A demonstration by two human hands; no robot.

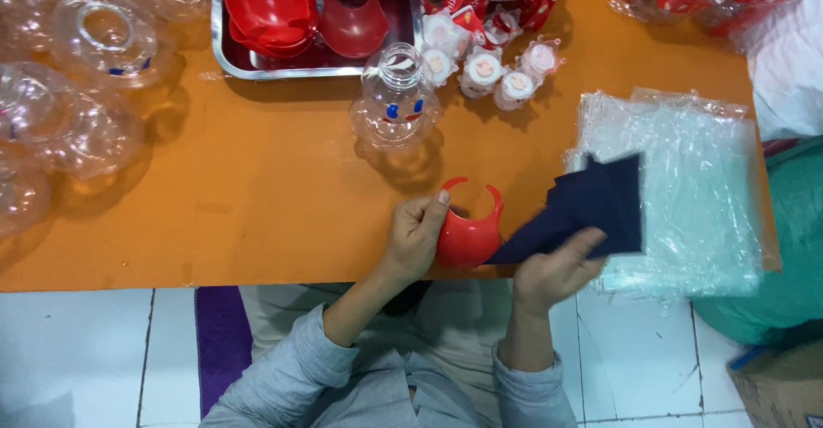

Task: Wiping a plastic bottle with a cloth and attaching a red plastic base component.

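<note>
Head view: left hand (pixel 417 232) was clamped on a red plastic collar piece (pixel 468 229) at lower centre; right hand (pixel 555 267) pinched a dark blue cloth (pixel 591 205) that touched the piece. Judged mid-batch: this piece was in hand, while more red pieces sat in the metal tray (pixel 225 55) at the top. One clear bottle (pixel 395 102) stood just above the hands, more lay loose at upper left. A stack of clear bags (pixel 694 188) lay right on the orange counter (pixel 257 196).
</note>
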